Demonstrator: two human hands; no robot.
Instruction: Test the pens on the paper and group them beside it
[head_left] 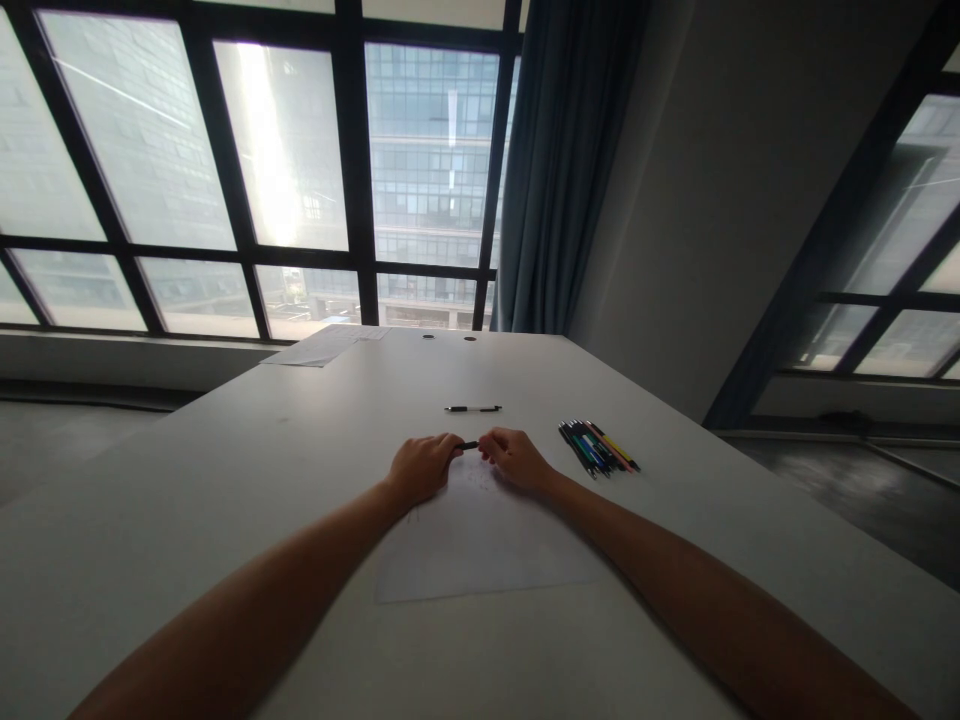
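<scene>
Here a black pen (469, 445) is pinched at both ends by left hand (421, 467) and right hand (516, 458); judged light, stiff, slippery

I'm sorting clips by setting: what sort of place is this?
Probably an office or meeting room: a long white table with paper and pens, big windows facing office towers.

A pen (472, 408) lies alone on the table (225, 470); coloured pens (598, 447) cluster at right. Papers (322, 346) rest at the far edge, beside a curtain (562, 170).
</scene>
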